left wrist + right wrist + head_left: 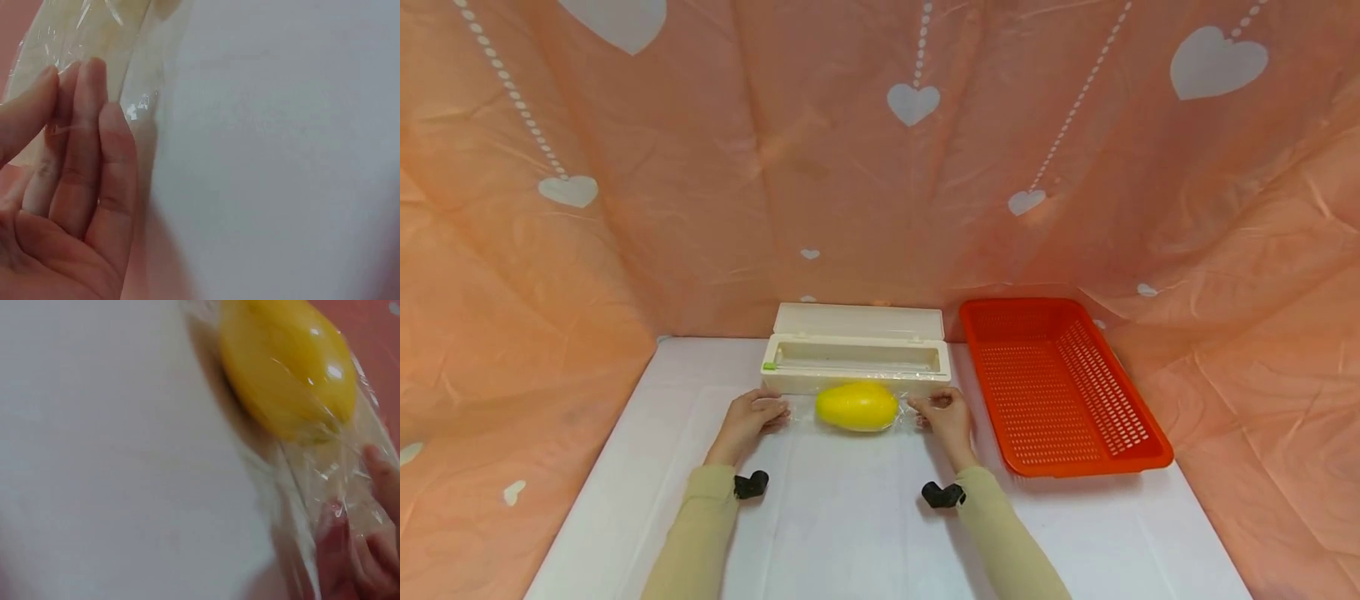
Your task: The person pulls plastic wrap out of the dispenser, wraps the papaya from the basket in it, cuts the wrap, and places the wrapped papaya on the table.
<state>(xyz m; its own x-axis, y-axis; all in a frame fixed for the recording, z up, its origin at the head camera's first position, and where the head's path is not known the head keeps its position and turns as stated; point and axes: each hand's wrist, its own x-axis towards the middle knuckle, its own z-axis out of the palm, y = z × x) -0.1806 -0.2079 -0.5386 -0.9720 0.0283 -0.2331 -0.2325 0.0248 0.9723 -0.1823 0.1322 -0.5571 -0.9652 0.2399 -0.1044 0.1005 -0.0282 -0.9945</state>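
Note:
A smooth yellow fruit (857,407), oval like a mango, lies wrapped in clear cling film in front of the white box. My left hand (749,422) pinches the film's left end between thumb and fingers. In the left wrist view the glossy cling film (134,106) runs past the fingertips, the other fingers of the left hand (81,181) nearly straight. On the opposite side my right hand (947,421) pinches the film's right end. The right wrist view shows the fruit (287,369) under creased film, with part of the right hand (369,544) at the gathered end.
Behind the fruit stands a long white cling film box (855,380), its lid (859,320) raised and a green piece (769,366) at its left. To the right is a red perforated basket (1037,400). A white table (842,533) lies beneath, with a heart-patterned orange curtain (850,183) around it.

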